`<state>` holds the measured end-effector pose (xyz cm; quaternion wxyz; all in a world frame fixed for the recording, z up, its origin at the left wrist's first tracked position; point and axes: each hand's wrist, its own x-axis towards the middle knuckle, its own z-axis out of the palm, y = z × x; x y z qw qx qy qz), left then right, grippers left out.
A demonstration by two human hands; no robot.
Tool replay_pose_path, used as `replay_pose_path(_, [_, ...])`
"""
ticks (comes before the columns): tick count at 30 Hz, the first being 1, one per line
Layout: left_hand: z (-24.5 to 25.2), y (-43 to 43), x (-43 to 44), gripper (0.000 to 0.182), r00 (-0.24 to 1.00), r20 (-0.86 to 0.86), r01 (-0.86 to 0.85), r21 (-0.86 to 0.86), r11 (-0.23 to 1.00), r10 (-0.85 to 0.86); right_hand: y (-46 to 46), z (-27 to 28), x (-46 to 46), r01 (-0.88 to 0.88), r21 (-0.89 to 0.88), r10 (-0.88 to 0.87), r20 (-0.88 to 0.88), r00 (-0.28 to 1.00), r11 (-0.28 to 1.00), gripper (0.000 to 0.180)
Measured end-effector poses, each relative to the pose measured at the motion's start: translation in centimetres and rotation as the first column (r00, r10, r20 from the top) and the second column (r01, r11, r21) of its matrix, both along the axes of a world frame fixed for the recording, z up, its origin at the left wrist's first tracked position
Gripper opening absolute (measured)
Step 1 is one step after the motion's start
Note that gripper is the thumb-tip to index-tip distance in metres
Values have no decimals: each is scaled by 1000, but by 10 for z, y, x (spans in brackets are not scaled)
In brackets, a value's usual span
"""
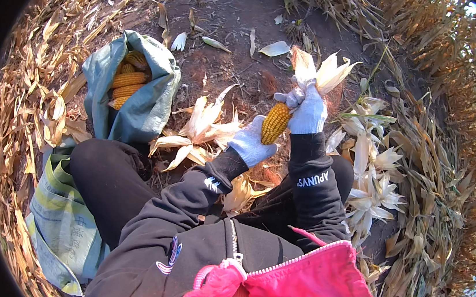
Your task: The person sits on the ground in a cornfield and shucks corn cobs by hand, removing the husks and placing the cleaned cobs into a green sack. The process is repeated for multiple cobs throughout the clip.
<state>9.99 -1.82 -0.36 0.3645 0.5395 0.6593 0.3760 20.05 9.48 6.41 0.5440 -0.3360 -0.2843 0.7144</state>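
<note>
A yellow ear of corn (275,124) is tilted between my two gloved hands, its kernels bare. My left hand (249,143) holds the ear's lower end, with the thumb below it. My right hand (307,106) grips the pale husk leaves (322,72) at the ear's far end; they fan out beyond the fingers. Some of the right fingers are hidden by the husk. Close by on the left stands an opened green-blue woven sack (147,104) with several husked ears (128,79) inside.
Empty corn husks (199,127) lie between my legs, and a pile of pale husks (373,189) is on the right. A flattened woven sack (66,213) rests beside my left knee. Dry cornstalks (428,203) border the bare soil (230,13), where loose husk leaves (274,49) are scattered.
</note>
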Motion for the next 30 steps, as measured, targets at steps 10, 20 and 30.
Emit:
replay_pose_path(10, [-17,-8,-19,49,406,901,452,-53,891,-152,-15,10,4,-108,20,109,-105,988,994,33])
replay_pose_path(20, [-2,-1,0,63,1000,21,-11,114,993,9,-5,-3,-1,-11,14,10,31,999,1000,44])
replay_pose_path(30, [-7,-13,-17,58,33,968,511,199,836,-251,-22,13,7,-173,-29,159,-269,950,985,46])
